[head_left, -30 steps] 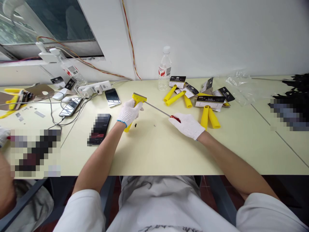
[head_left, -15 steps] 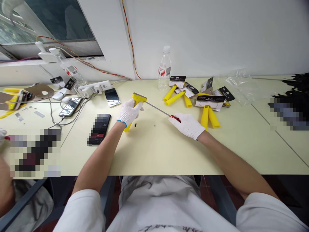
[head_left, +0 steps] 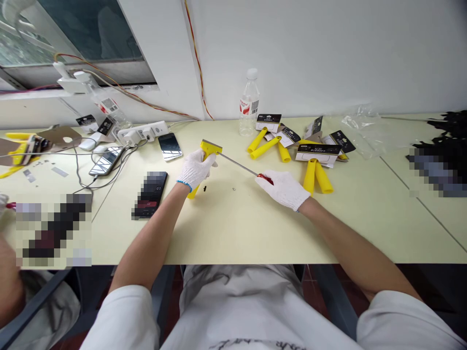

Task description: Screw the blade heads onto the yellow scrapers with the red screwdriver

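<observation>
In a white knit glove, my left hand [head_left: 195, 170] is closed around a yellow scraper [head_left: 210, 147], whose head with a metal edge points away from me. My right hand [head_left: 283, 189], gloved too, grips the red handle of a screwdriver [head_left: 239, 165]. Its long shaft runs left, and the tip meets the scraper's head at the right side. On the table between my hands lie a small black piece [head_left: 205, 188] and a tiny metal part [head_left: 234, 189], too small to name.
Yellow handles with black-and-white cards [head_left: 316, 154] lie to the right, near a plastic bottle [head_left: 249, 104] and a clear bag [head_left: 365, 129]. Phones [head_left: 170, 147], a power strip [head_left: 146, 132] and cables are on the left. Another person's arm [head_left: 9, 282] shows at the left edge.
My hands, the scraper and the screwdriver have hardly moved. The other person's gloved hand at the left edge has shifted slightly.
</observation>
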Tool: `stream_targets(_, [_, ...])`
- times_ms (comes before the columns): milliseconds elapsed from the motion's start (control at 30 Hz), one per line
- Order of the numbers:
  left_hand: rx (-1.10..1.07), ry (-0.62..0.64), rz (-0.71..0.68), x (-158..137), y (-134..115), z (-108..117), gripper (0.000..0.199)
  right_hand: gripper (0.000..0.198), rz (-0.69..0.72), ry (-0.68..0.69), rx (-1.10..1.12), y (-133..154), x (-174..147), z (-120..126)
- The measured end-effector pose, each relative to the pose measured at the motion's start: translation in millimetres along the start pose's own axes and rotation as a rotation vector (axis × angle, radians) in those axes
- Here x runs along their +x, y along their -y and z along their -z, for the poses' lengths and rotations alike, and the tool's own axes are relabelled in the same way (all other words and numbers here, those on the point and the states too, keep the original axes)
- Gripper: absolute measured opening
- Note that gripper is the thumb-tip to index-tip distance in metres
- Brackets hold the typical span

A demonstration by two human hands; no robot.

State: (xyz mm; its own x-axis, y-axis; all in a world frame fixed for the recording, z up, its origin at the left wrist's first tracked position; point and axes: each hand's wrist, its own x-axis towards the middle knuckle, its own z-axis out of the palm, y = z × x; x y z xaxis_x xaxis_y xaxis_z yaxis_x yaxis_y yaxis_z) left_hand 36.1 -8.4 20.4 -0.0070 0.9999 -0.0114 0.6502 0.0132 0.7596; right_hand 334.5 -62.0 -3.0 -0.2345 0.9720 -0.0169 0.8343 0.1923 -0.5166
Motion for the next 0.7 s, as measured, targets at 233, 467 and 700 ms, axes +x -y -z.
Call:
stream_targets(233, [0.134,-0.022,-0.067,-1,-2,1,0.049,0.054,-0.236,0.347,0.639,-12,3,10])
stream_targets(467, [0.186,-0.059,-0.128,0,-1,2,0.055,0.053,-0.253,0.818,1.106,-27,10,-2])
stream_targets(700, [0.227,-0.065,-0.146,4,4,2,0.059,0.056,-0.18,0.314,0.6,-12,6,-6])
